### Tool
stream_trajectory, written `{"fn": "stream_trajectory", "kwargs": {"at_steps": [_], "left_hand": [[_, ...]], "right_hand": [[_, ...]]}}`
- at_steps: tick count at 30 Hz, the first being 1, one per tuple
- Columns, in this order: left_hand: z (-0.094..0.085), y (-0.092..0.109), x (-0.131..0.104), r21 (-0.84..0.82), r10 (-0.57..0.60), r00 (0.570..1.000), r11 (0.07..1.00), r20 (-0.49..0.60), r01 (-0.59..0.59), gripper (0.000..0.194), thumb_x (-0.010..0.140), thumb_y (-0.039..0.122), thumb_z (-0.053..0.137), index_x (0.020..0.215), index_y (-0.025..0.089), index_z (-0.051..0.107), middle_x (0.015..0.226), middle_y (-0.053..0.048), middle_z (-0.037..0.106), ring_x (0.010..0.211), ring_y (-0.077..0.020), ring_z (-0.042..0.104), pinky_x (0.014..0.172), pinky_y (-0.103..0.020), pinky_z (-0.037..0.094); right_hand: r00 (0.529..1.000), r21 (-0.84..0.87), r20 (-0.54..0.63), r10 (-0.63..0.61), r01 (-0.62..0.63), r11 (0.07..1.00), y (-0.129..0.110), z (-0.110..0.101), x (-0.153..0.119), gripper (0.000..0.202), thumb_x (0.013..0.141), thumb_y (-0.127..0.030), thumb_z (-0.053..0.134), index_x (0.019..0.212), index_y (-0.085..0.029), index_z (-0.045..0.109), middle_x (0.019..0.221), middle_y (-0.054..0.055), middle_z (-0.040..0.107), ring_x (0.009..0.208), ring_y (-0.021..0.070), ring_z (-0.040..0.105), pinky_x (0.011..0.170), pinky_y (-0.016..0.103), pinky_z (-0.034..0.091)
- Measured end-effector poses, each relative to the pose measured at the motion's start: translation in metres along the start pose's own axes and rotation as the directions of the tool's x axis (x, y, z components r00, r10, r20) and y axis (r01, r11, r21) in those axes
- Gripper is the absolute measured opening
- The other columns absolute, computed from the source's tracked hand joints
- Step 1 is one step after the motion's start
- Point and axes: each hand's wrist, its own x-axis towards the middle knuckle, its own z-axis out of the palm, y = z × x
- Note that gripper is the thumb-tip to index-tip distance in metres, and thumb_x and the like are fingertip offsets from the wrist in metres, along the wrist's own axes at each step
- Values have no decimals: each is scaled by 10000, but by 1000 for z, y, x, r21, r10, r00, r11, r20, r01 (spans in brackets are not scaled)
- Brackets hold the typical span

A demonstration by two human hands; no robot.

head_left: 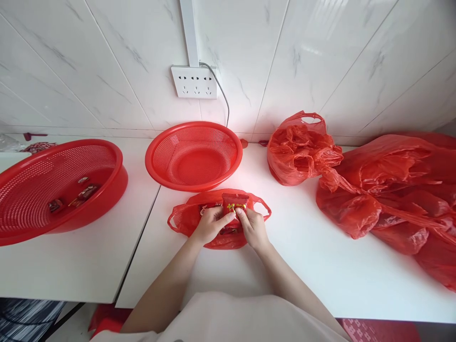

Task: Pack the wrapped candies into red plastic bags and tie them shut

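Note:
Both my hands grip one small red snack packet [235, 200] with yellow marks on its front. My left hand [213, 223] pinches its left side and my right hand [254, 227] its right side, thumbs on the front. Beneath them an open red plastic bag [185, 216] lies on the white table [285, 266], its handles spread to left and right. Some dark red wrapped packets show inside the bag, partly covered by my hands. Just behind the bag stands a round red plastic basket [194, 166] with nothing visible in it.
At the left a larger red basket [117, 161] holds a few small wrapped packets [87, 191]. A tied red bag [299, 152] and larger full red bags [388, 185] occupy the right. A socket panel [195, 83] with a grey cable is on the tiled wall. A seam divides the tables.

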Motion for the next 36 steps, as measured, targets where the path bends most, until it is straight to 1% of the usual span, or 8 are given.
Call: {"fn": "stream_trajectory", "kwargs": {"at_steps": [4, 8, 15, 18, 21, 27, 32, 36], "left_hand": [[0, 2, 0, -204, -20, 1000, 979, -5, 18, 268, 865, 392, 622, 896, 137, 701, 825, -47, 702, 835, -225, 648, 814, -343, 482], [-5, 2, 1, -307, -35, 999, 951, 3, 34, 263, 863, 367, 625, 938, 131, 714, 857, -66, 721, 825, -220, 661, 825, -350, 488], [-17, 1, 1, -51, -52, 952, 996, 303, 70, 238, 800, 370, 689, 803, 133, 706, 783, -47, 684, 750, -196, 620, 724, -300, 468], [-12, 0, 2, -65, 5, 995, 998, 97, 1, 235, 795, 377, 702, 809, 142, 686, 743, -26, 656, 707, -168, 598, 685, -276, 464], [-6, -2, 4, -149, 26, 999, 988, -39, -31, 306, 816, 426, 679, 927, 141, 682, 742, -27, 649, 662, -148, 583, 647, -265, 468], [-7, 3, 2, -183, -21, 996, 983, -84, 5, 338, 808, 388, 700, 1042, 144, 704, 937, -74, 723, 838, -218, 668, 734, -305, 529], [-12, 11, -2, -123, 32, 997, 992, 70, -24, 307, 818, 341, 691, 1053, 145, 715, 1003, -88, 730, 952, -269, 672, 842, -357, 525], [-14, 8, -1, -96, 117, 986, 990, 116, -107, 336, 835, 377, 665, 1070, 140, 699, 1008, -97, 722, 960, -270, 663, 849, -354, 510]], "right_hand": [[998, 119, -16, -55, 56, 991, -6, -4, -1, 423, 994, -492, 272, 699, -214, 392, 652, -9, 408, 614, 144, 363, 586, 284, 302], [1000, 142, 9, 26, -27, 990, -9, -6, 1, 402, 974, -504, 358, 702, -211, 403, 642, -22, 404, 608, 137, 362, 584, 278, 303], [991, 320, 127, 31, -71, 945, -11, -11, 3, 433, 921, -515, 494, 649, -206, 363, 619, -39, 363, 578, 113, 323, 552, 264, 293], [998, 342, 55, 38, -55, 938, -13, -13, 5, 443, 910, -508, 521, 625, -209, 364, 598, -37, 372, 566, 115, 336, 542, 262, 321], [997, 295, -75, 20, 3, 956, -17, -11, 4, 379, 923, -511, 491, 691, -212, 478, 666, -1, 493, 642, 150, 450, 605, 277, 416], [993, 423, 118, -7, -44, 905, -17, -9, 0, 329, 918, -510, 504, 873, -206, 620, 853, 40, 650, 816, 205, 601, 767, 330, 501], [970, 425, 240, -29, -78, 902, -11, -10, -2, 315, 894, -485, 562, 871, -179, 633, 851, 43, 662, 805, 208, 614, 768, 342, 511], [968, 400, 235, -88, -14, 917, -13, -9, -2, 284, 907, -446, 560, 969, -188, 659, 943, 56, 688, 882, 221, 632, 822, 363, 520]]}}
